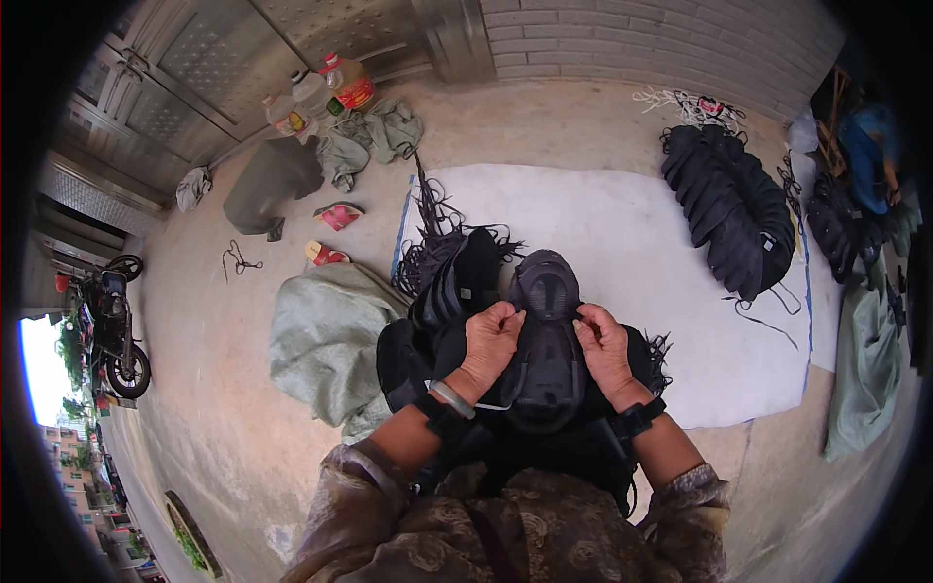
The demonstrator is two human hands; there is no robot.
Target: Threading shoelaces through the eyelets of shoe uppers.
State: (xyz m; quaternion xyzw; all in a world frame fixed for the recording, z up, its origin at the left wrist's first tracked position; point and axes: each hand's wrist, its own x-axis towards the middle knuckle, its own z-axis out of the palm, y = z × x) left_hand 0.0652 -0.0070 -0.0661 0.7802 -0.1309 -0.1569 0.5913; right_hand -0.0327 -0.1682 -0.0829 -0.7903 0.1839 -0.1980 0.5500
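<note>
- Left hand (489, 340), centre of frame: fingers curled in, thumb and fingertips brought together in a pinch at the left edge of a dark shoe-shaped piece (545, 364).
- Right hand (604, 348), just right of it: looser curl, thumb and forefinger nearly meeting at the opposite edge. Could not tell whether either pinch took the edge itself or a thin lace along it.
- The piece lay lengthwise over the lap, lower middle of frame, rounded end toward the top.
- Handling, my judgement: matching pinches at one height, with even pull, would have kept the piece square; a harder tug on one side would likely have twisted it. The lap seemed a soft support, so light fingertips suited best.
- Left of the hands: bundle of dark pieces (466, 272) with tangled laces, on the edge of a white sheet (700, 360).
- Left of centre: grey-green sack (330, 330), slumped, contents hidden.
- Upper right: long double row of nested dark pieces (695, 194) on the sheet.
- Upper left: red-labelled jug (348, 83) beside a dark-capped bottle (311, 95) and a smaller bottle (284, 115); all see-through, fill levels unclear.
- Below those: two red packets (339, 215), insides not readable.
- Far right: pale green sack (865, 360), long and creased; contents out of sight.
</note>
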